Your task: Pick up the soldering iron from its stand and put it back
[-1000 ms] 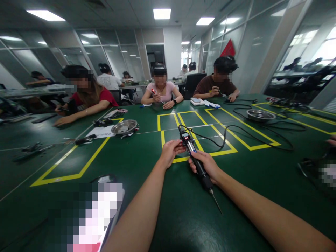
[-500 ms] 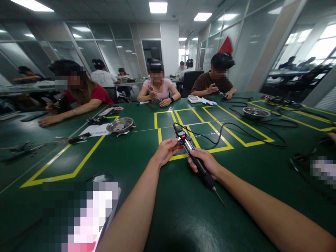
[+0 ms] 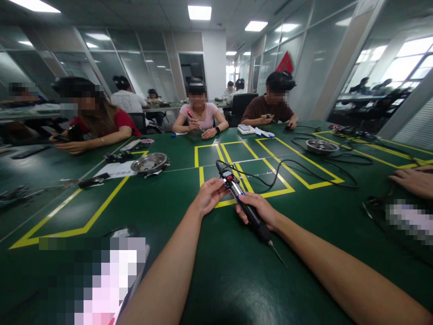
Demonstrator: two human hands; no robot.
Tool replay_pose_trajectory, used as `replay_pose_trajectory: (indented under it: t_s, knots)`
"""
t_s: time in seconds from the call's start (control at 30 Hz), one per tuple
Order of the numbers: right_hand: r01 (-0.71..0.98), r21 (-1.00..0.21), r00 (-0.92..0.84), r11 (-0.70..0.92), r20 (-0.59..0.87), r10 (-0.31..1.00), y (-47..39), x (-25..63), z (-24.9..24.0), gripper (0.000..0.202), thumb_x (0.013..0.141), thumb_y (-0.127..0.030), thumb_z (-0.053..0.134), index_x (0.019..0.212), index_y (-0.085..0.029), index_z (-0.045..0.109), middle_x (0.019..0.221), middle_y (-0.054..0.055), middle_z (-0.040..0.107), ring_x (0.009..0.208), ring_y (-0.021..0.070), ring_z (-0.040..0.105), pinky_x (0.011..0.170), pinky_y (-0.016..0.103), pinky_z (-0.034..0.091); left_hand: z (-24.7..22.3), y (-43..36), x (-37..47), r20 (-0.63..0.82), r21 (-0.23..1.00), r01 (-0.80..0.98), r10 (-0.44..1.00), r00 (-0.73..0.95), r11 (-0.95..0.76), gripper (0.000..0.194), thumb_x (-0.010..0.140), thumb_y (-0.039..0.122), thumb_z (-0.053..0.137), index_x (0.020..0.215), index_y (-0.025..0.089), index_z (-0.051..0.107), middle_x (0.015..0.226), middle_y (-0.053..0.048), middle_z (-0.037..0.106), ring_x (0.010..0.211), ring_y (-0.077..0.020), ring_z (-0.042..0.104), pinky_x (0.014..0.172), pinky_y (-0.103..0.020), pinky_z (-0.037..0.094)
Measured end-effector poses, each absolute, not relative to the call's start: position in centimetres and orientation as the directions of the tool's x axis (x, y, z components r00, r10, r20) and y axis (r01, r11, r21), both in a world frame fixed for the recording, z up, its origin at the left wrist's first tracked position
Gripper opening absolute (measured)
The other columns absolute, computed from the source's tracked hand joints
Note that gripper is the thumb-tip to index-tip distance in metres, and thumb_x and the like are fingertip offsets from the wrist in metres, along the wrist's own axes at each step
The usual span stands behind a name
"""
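Note:
A black and silver electric screwdriver [image 3: 252, 213] lies slanted above the green table, its thin bit pointing down toward me and its cabled end away. My right hand [image 3: 259, 208] is wrapped round its middle. At the cabled end, my left hand [image 3: 211, 196] has its fingers pinched together against the small black and red part [image 3: 228, 177]; whether they hold something small there cannot be made out. A black cable [image 3: 267, 183] runs from that end over the yellow tape to the right.
Metal bowls stand at left [image 3: 150, 163] and right [image 3: 322, 146]. White paper [image 3: 115, 169] lies by the left bowl. Three people sit across the table [image 3: 230, 280]. Another person's hand [image 3: 414, 179] rests at the right edge.
The view has shifted slightly, moving the scene left. Another person's hand has come further in at the right. The person at far left has drawn an outstretched arm back. My grip looks the same.

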State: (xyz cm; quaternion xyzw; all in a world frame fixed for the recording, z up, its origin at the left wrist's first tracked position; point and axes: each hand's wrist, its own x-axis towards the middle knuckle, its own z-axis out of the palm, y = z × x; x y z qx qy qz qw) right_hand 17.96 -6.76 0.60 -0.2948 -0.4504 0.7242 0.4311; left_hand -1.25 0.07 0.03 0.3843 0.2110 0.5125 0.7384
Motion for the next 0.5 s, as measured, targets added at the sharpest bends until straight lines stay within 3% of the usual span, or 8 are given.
replay_pose_trajectory:
  t_s: [0.3,0.5]
  knots:
    - [-0.359,-0.897,-0.496,-0.26,-0.053,0.867,-6.36,17.82,0.3,0.033,0.091,-0.043,0.054,0.105,-0.013,0.05,0.084,0.013,0.071,0.056,0.0163,0.066,0.049,0.026,0.053,-0.63,0.52,-1.36,0.089,0.776,-0.61,0.929,0.36,0.162,0.02,0.074,0.021,0.075,0.082,0.011,0.059,0.095,-0.009,0.069,0.092,-0.0189,0.066,0.093,-0.039,0.049]
    - [-0.332,-0.902,-0.508,-0.276,-0.075,0.858,-6.69,17.66,0.65,0.032,0.09,-0.04,0.056,0.108,-0.014,0.049,0.081,0.01,0.071,0.055,0.0154,0.065,0.048,0.025,0.053,-0.84,0.58,-1.4,0.098,0.762,-0.629,0.933,0.347,0.154,0.024,0.073,0.02,0.077,0.077,0.013,0.055,0.089,-0.006,0.068,0.085,-0.0152,0.066,0.089,-0.035,0.051]
